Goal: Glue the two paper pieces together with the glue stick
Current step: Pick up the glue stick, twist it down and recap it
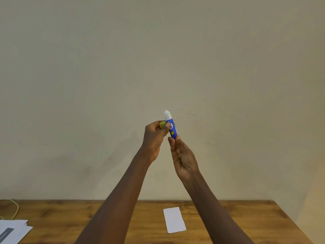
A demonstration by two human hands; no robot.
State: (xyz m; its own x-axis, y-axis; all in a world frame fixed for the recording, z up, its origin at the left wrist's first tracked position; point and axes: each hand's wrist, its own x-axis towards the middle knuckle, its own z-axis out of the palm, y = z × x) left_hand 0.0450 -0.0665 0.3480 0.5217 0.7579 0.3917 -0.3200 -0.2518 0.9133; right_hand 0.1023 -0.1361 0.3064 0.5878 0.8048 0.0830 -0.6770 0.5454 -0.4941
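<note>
Both my hands are raised in front of the wall, well above the table. My right hand pinches the bottom of a blue glue stick, which stands upright with its white glue tip exposed at the top. My left hand holds the yellow cap between its fingers, and its thumb touches the side of the blue tube. One white paper piece lies flat on the wooden table below my right forearm. A second piece is not visible; my arms hide part of the table.
A stack of white sheets lies at the table's left edge, with a pale cable curling behind it. The table's right edge runs diagonally at the lower right. A plain beige wall fills the background.
</note>
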